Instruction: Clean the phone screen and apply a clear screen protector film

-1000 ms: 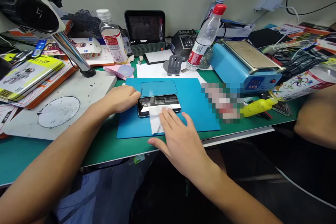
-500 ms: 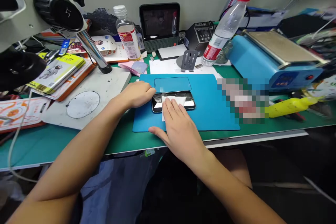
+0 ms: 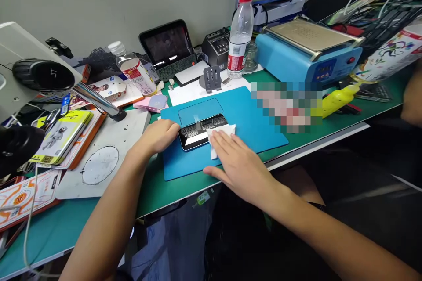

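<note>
A smartphone (image 3: 196, 139) lies on a blue mat (image 3: 253, 118), its glossy dark face reflecting lights. My left hand (image 3: 162, 135) is closed at the phone's left end, fingers curled and tips against its edge; their undersides are hidden. With fingers stretched flat, my right hand (image 3: 239, 162) presses a folded white wipe (image 3: 228, 130) over the phone's right end, thumb spread out to the side. Just behind the phone rests a clear glass panel with a thin black border (image 3: 201, 111).
On the left stand a microscope arm (image 3: 95, 96) and its pale base (image 3: 132, 145), near stacked boxes (image 3: 66, 136). Behind the mat are a tilted display (image 3: 166, 48), a phone stand (image 3: 212, 79) and a red-capped bottle (image 3: 240, 35). A blue machine (image 3: 296, 59) and yellow bottle (image 3: 336, 101) stand right.
My right hand has slid the wipe toward the phone's right end, baring its middle. My left hand stays at the left end. The camera view has turned and tilted.
</note>
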Tool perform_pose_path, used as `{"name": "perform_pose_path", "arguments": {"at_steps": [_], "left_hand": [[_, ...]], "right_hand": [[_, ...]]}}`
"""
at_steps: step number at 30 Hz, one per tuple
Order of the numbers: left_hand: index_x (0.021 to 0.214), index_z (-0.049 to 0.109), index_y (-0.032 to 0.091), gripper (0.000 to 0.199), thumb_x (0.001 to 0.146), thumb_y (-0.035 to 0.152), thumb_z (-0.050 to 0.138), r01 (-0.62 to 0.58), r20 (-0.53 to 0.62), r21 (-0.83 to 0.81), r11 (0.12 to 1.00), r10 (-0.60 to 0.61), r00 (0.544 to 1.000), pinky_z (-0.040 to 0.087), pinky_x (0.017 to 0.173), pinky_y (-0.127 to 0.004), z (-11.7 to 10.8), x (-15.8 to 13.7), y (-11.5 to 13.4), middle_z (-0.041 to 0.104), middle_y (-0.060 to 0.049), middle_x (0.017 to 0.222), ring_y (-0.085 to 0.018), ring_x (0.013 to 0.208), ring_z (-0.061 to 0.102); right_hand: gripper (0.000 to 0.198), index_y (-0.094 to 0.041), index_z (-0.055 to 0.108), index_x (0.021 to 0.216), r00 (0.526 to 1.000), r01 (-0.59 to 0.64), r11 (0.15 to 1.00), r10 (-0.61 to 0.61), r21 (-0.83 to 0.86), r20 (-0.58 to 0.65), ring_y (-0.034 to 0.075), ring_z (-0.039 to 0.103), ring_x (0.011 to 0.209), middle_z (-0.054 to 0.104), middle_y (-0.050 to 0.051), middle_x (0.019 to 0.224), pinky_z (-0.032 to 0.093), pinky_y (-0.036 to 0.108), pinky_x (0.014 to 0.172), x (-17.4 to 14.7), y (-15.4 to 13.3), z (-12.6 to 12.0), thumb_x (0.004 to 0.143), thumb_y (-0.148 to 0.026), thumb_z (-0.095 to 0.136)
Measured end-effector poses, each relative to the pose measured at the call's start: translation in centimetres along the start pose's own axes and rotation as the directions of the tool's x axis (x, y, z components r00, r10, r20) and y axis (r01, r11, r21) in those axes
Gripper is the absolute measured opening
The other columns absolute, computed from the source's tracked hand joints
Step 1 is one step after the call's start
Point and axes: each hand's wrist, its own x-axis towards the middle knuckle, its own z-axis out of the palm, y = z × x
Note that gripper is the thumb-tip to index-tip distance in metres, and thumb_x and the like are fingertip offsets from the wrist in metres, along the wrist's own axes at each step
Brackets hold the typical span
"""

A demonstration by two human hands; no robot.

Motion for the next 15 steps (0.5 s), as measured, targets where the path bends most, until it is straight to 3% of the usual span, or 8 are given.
{"name": "perform_pose_path", "arguments": {"at_steps": [6,11,15], "left_hand": [[0.061,0.052,0.022,0.039,0.088,0.037,0.028,0.031,0.021,-0.032,0.999,-0.03,0.999,0.039,0.068,-0.037,0.1,0.1,-0.2,0.066,-0.009,0.072,-0.027,0.075,0.057],[0.061,0.05,0.022,0.038,0.089,0.035,0.028,0.02,0.027,-0.001,1.0,-0.02,0.999,0.041,0.069,-0.037,-0.1,0.0,0.2,0.067,-0.01,0.074,-0.028,0.078,0.06],[0.061,0.049,0.022,0.039,0.091,0.035,0.027,0.008,0.029,0.031,0.999,-0.009,1.0,0.041,0.069,-0.037,-0.2,-0.1,0.3,0.069,-0.01,0.077,-0.028,0.081,0.061]], "right_hand": [[0.086,0.006,0.044,0.152,0.996,-0.066,0.997,0.068,-0.038,0.057,0.038,0.041,0.151,0.043,0.029,0.16,0.033,0.052,0.125,0.0,0.3,-1.4,0.101,-0.063,0.045],[0.089,0.007,0.043,0.153,0.995,-0.05,0.992,0.059,-0.114,0.08,0.04,0.039,0.151,0.044,0.03,0.159,0.03,0.055,0.126,-0.2,0.2,-1.7,0.099,-0.064,0.05],[0.1,0.012,0.037,0.153,0.989,-0.076,0.986,0.093,-0.147,0.111,0.043,0.035,0.153,0.037,0.034,0.16,0.024,0.058,0.127,2.2,1.0,-1.2,0.096,-0.069,0.051]]}}
